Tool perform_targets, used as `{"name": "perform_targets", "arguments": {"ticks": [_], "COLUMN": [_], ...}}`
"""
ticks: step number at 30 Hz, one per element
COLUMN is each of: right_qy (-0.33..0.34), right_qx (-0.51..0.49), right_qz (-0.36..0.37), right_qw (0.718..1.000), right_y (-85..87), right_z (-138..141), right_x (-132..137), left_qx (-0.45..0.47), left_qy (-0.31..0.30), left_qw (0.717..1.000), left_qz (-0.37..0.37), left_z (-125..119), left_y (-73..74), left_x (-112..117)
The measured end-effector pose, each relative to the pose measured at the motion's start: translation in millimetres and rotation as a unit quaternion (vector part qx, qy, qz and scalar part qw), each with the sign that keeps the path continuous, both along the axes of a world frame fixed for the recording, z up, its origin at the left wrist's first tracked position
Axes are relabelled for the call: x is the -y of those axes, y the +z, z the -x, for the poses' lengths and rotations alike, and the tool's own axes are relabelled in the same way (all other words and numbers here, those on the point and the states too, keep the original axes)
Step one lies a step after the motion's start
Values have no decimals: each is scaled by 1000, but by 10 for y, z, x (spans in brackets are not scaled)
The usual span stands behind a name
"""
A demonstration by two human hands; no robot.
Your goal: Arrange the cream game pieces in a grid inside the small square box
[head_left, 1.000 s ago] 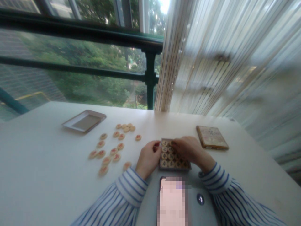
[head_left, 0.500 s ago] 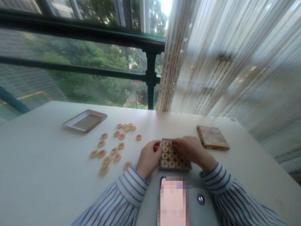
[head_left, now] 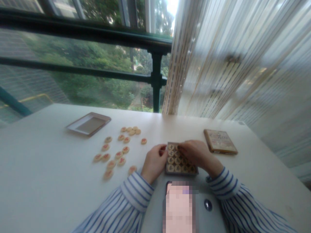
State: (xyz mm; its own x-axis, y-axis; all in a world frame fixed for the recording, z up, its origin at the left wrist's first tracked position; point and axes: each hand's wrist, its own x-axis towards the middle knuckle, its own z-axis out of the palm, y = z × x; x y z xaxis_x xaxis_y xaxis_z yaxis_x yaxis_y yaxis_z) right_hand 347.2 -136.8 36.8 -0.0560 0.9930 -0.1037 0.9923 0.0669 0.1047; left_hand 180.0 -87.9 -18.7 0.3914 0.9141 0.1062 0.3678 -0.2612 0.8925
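Note:
A small square box (head_left: 166, 168) holds rows of round wooden xiangqi pieces (head_left: 177, 168) with dark characters. Along its left side, my left hand (head_left: 154, 163) is closed, thumb and curled fingers gripping the rim. My right hand (head_left: 198, 155) reaches over the box's right half, its fingers drawn together and pointing down at a piece in the far row. That hand covers several pieces, and its fingertips are partly hidden. To the left, loose xiangqi pieces (head_left: 119, 154) lie scattered on the white table (head_left: 60, 181), many with red characters, some showing plain faces.
A shallow open tray or lid (head_left: 88, 124) lies at the far left. At the right is a flat brown decorated box (head_left: 220, 141). A phone (head_left: 179, 207) with a blurred screen lies nearest me, beside a dark oval object (head_left: 208, 205). A green railing (head_left: 156, 81) and string curtain (head_left: 218, 64) stand behind.

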Motion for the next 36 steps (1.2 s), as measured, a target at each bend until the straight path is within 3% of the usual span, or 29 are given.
{"name": "perform_targets", "arguments": {"ticks": [36], "right_qy": [12], "right_qx": [-17], "right_qz": [6], "right_qw": [1000], "right_y": [-51], "right_z": [-1], "right_x": [-22], "left_qx": [-6], "left_qy": [-2], "left_qw": [1000], "left_qz": [-2], "left_z": [-8], "left_y": [-24], "left_x": [-3]}}
